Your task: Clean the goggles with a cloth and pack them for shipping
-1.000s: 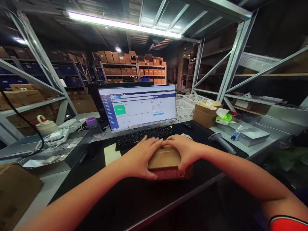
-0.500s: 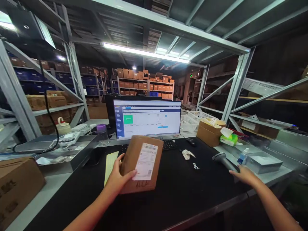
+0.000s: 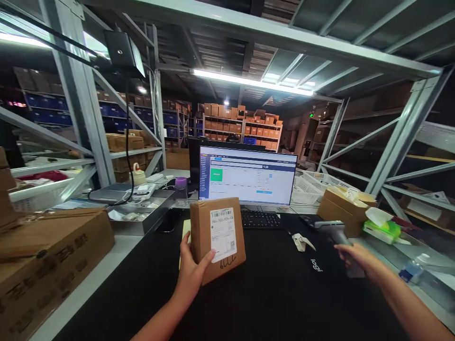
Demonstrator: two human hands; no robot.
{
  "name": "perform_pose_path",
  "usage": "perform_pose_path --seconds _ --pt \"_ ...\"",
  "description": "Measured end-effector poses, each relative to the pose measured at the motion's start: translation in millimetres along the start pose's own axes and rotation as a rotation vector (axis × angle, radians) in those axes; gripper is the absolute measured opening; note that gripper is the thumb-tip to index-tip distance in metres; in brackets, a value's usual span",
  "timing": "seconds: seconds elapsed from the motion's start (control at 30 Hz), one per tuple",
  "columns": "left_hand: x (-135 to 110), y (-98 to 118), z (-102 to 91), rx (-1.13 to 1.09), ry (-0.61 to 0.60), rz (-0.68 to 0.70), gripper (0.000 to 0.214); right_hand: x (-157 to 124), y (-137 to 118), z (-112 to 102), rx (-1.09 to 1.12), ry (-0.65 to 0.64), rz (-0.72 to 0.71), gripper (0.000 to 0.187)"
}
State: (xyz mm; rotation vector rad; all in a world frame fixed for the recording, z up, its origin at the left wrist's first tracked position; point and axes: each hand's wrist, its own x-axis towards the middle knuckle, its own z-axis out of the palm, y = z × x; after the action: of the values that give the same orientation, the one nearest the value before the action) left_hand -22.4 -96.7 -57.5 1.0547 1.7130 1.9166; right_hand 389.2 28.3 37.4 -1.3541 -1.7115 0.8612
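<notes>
My left hand (image 3: 194, 265) grips a brown cardboard box (image 3: 199, 237) by its lower left side, thumb on the front. A white shipping label (image 3: 223, 235) with a barcode faces me, and dark handwriting shows below it. The box is slightly tilted in front of the monitor (image 3: 249, 180). On the right, my right hand (image 3: 359, 260) is closed round the handle of a grey barcode scanner (image 3: 336, 229), whose head points left toward the box. Part of the scanner's handle is hidden by the fingers.
A black desk mat (image 3: 277, 293) covers the desk. Crumpled paper (image 3: 302, 242), a keyboard (image 3: 261, 219) and a mouse (image 3: 308, 220) lie on it. To the right stand an open carton (image 3: 337, 213), a tissue pack (image 3: 382, 229) and a bottle (image 3: 414, 267). A large carton (image 3: 53, 265) sits left.
My right hand has taken hold of the scanner and lifted it, bringing it toward the box. The box has turned so its label faces me more squarely. The view has swung left.
</notes>
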Motion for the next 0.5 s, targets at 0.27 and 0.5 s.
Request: perform_pose_path --seconds 0.27,0.5 --pt "-2.9 -6.6 -6.9 0.158 0.029 0.082 0.102 -41.2 -67.6 96.1 0.168 -0.46 -0.063 0.052" --pt "-1.0 -1.8 -11.7 0.034 0.057 -0.064 0.105 -48.1 -81.0 105.5 0.239 -0.566 0.003 0.061"
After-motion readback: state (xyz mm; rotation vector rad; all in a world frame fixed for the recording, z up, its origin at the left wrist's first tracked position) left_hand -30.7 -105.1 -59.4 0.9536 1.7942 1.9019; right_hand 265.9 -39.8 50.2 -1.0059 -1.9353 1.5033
